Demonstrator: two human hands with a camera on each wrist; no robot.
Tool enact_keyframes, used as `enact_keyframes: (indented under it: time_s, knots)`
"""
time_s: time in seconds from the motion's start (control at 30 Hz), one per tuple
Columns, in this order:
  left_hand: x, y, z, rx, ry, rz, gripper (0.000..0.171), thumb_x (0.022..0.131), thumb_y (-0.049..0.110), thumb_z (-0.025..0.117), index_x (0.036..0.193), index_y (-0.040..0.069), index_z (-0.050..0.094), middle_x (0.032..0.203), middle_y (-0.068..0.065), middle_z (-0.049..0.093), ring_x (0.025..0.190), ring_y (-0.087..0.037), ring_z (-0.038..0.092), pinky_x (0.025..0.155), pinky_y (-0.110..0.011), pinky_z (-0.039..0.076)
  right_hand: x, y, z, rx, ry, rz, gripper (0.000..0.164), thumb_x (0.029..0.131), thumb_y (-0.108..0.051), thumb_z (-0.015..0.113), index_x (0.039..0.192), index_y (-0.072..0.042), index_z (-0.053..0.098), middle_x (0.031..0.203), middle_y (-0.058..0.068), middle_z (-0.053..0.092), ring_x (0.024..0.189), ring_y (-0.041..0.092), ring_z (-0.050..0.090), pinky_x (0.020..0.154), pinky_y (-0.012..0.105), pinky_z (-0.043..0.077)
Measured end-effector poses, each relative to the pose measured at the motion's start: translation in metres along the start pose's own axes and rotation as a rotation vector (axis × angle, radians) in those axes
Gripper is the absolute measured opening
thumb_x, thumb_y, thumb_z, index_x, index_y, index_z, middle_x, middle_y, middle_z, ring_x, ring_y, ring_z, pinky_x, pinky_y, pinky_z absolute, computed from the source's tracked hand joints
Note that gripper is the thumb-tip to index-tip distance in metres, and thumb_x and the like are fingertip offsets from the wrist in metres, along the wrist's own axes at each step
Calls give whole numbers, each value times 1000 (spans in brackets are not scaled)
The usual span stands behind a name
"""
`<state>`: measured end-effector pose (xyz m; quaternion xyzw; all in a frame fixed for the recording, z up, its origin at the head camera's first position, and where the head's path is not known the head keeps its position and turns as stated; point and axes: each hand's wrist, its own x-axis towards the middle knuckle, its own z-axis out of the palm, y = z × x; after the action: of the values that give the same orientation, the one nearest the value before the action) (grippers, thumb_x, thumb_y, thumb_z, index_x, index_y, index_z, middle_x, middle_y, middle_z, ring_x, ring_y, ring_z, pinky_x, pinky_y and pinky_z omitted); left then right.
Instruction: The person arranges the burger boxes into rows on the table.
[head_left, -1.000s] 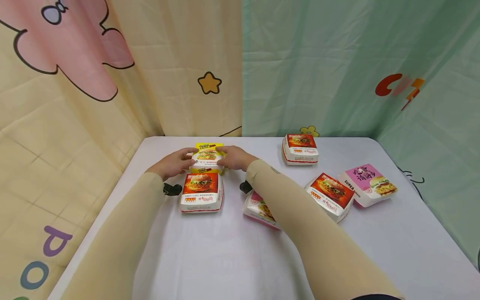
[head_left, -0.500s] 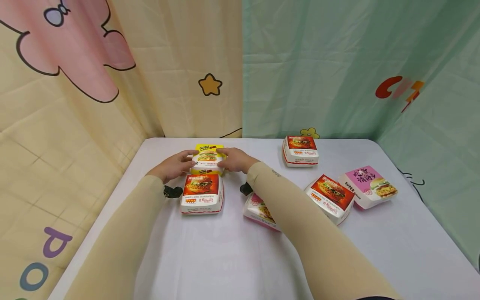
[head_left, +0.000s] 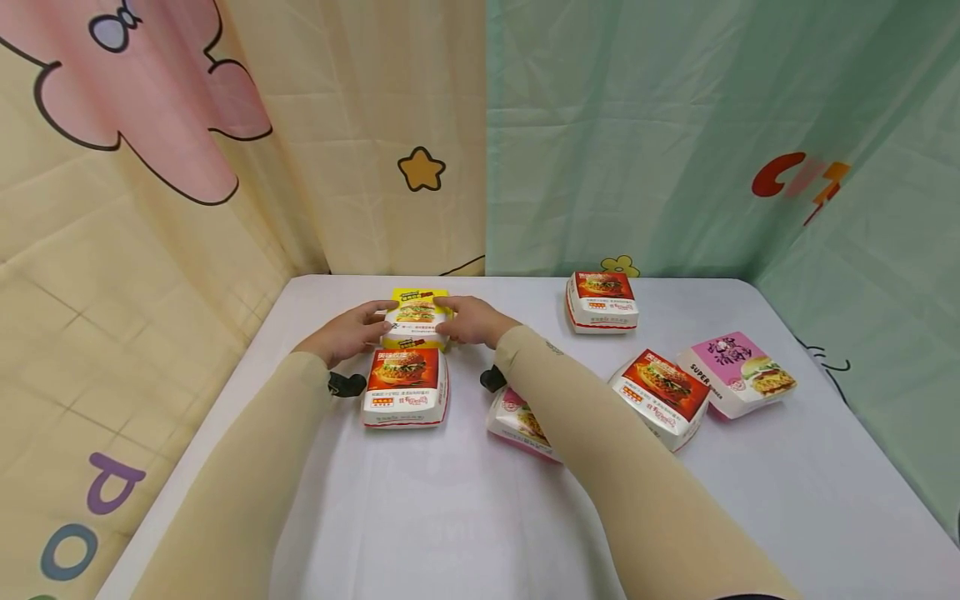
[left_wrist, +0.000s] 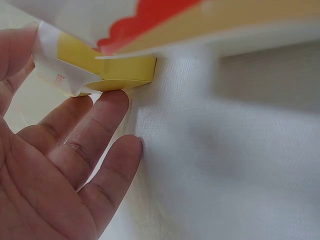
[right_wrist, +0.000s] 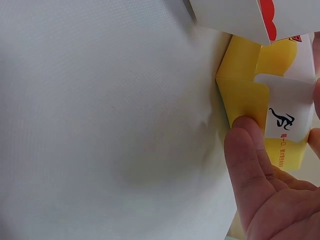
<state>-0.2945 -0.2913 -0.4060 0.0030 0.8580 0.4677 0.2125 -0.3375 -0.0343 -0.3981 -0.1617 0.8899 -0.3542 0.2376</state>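
A yellow-and-white burger box [head_left: 416, 312] stands near the back left of the table, with a hand at each side. My left hand [head_left: 347, 333] touches its left side, fingertips against the wall and little finger apart from it in the left wrist view. From the other side, my right hand [head_left: 474, 321] rests its fingers on the yellow wall [right_wrist: 245, 100]. Both hands keep their fingers fairly straight. Directly in front sits a red-and-white burger box [head_left: 405, 387], close to or touching the yellow one; its red scalloped edge [left_wrist: 150, 20] crosses the left wrist view.
A pink burger box [head_left: 517, 421] lies partly under my right forearm. Farther right are another red-and-white box [head_left: 663, 392] and a pink one [head_left: 738, 372], close together. One more red-and-white box [head_left: 602, 300] stands at the back. Curtains [head_left: 600, 167] hang behind the white table [head_left: 420, 517].
Both hands stay at the sides of the yellow burger box, which keeps its place. The whole head view has shifted down very slightly.
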Motion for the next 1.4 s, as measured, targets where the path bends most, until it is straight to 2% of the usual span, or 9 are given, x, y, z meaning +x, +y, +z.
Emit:
enact_keyframes:
  time_s: [0.17,0.43,0.83,1.13,1.4]
  knots:
    - [-2,2,1,12,4,-5,62,111,34,53,167,27,29,173,-19,26,148,-40,43,123,-56,39,-1,1,1,20,3,-4,68,103,-30,68,164,-31,38,148,9,54,91,19,61,77,25,52]
    - [-1,1,1,10,1,-4,62,111,34,53,167,28,28,173,-20,25,149,-40,42,123,-57,38,-2,2,2,48,4,-14,68,103,-29,68,164,-30,38,155,10,50,94,20,61,78,24,53]
    - [-1,0,1,16,5,3,64,110,34,54,168,26,28,173,-21,26,148,-40,43,123,-57,39,-5,3,2,69,7,-35,68,103,-26,69,164,-27,39,149,13,54,89,17,61,73,22,52]
    - [-1,-1,1,10,19,-6,62,110,36,56,166,29,31,173,-19,28,147,-38,44,123,-56,40,-7,0,2,59,6,-8,68,104,-28,68,164,-30,38,150,10,52,96,20,61,76,23,51]
    - [1,-2,2,6,15,-2,63,110,35,54,167,29,29,173,-20,27,147,-39,44,122,-57,40,-6,1,1,63,7,-12,67,104,-28,68,164,-30,39,149,11,53,92,19,61,75,23,51]
